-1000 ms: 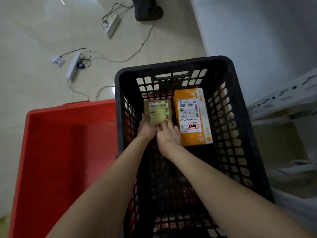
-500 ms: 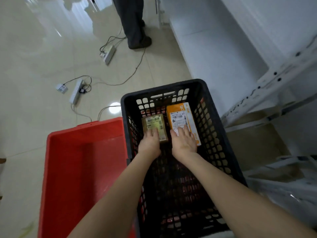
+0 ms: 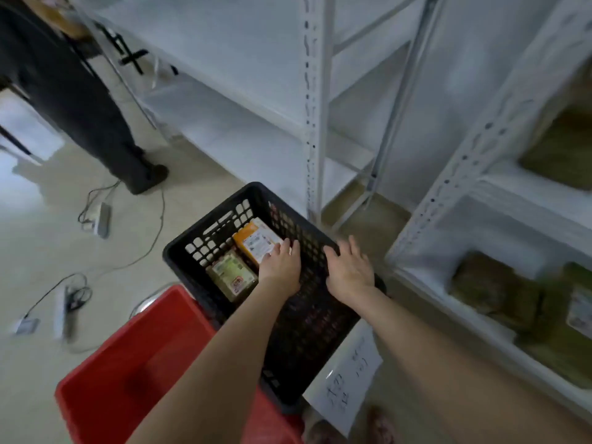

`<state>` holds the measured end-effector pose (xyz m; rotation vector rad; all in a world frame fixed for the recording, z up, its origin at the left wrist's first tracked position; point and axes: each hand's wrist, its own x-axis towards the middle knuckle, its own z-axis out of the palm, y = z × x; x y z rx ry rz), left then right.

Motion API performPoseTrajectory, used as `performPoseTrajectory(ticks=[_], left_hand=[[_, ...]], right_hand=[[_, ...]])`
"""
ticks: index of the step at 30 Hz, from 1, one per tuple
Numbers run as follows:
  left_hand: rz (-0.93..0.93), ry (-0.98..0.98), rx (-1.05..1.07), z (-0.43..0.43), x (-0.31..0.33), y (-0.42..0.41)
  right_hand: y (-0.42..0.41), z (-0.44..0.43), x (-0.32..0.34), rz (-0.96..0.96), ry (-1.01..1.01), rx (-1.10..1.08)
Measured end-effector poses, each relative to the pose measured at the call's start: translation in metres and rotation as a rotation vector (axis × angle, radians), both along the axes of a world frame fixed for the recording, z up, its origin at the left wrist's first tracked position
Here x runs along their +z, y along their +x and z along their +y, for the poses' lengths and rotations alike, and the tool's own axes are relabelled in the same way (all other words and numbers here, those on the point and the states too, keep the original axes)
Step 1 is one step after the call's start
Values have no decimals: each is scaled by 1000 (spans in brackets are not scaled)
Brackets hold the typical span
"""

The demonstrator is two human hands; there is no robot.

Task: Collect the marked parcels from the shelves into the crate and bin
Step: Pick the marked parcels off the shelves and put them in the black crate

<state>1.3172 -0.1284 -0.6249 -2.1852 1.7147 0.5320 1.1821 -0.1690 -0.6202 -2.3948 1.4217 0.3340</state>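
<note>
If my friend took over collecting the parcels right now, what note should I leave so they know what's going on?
Left hand: open, inside the black crate, fingertips at the orange parcel.
Right hand: open, holds nothing, over the crate's right rim.
Done: the orange parcel and a brown parcel lie side by side in the crate. No parcel shows in the red bin.
Left: brownish parcels sit on the shelf at right; whether they are marked is too blurred to tell.

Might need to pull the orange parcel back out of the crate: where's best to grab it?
Its near short end, from above: the orange parcel lies flat, label up, with the brown parcel along one long side and the black crate walls close elsewhere.
</note>
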Motion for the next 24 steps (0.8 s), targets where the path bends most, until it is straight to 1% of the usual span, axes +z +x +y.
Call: performPoseTrajectory(ticks=[5,11,17,21,24], left_hand=[[16,-88,-239,-19,45,-94],[-5,-140,-516,-7,93,-244],[58,-246,-725,48,151,-420],[81,-355,-883,93,189,-538],[113,-442,-992,129,230,-621]], right_hand=[[-102,16,43,-10,-71,-215],[-255,63,86,-21,-173,-474],[-427,145,141,-2,-271,-711],[-541,208,183,4,-390,-815],[-617,253,218,23,-466,-881]])
